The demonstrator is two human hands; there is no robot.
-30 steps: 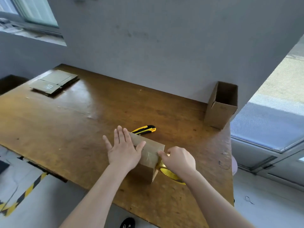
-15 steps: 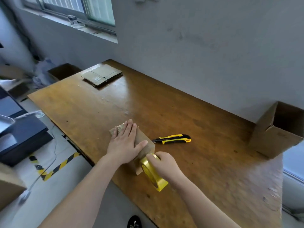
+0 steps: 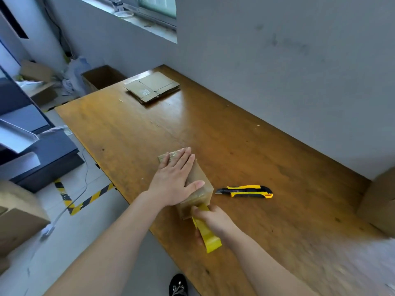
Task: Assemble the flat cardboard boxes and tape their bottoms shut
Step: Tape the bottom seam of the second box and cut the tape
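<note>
Toe of a black shoe (image 3: 178, 285) shows at the bottom edge, on the floor just off the near side of the wooden table (image 3: 235, 135). Above it the right hand (image 3: 215, 218) has its fingers curled round a yellow roll of tape (image 3: 208, 236), held on edge, with the roll's upper end touching the near end of a small cardboard box (image 3: 202, 189). This box stands close to the table's near edge, and glossy clear tape shows on its top. The left hand (image 3: 177, 180) lies flat on that top, palm down, fingers straight and pressed together and pointing away, thumb spread out to the right; its fingertips reach the crinkled tape at the box's far end.

Just to the right of the box a yellow and black knife (image 3: 245, 191) lies on the table, apart from it, blade tip toward the box. At the right edge of the view another brown box (image 3: 378, 201) sits on the table, blurred and cut off by the frame. Well beyond, at the far left corner of the table, lies a stack of flat cardboard boxes (image 3: 152, 87). Past that corner an open carton (image 3: 102, 76) stands on the floor against the grey wall.
</note>
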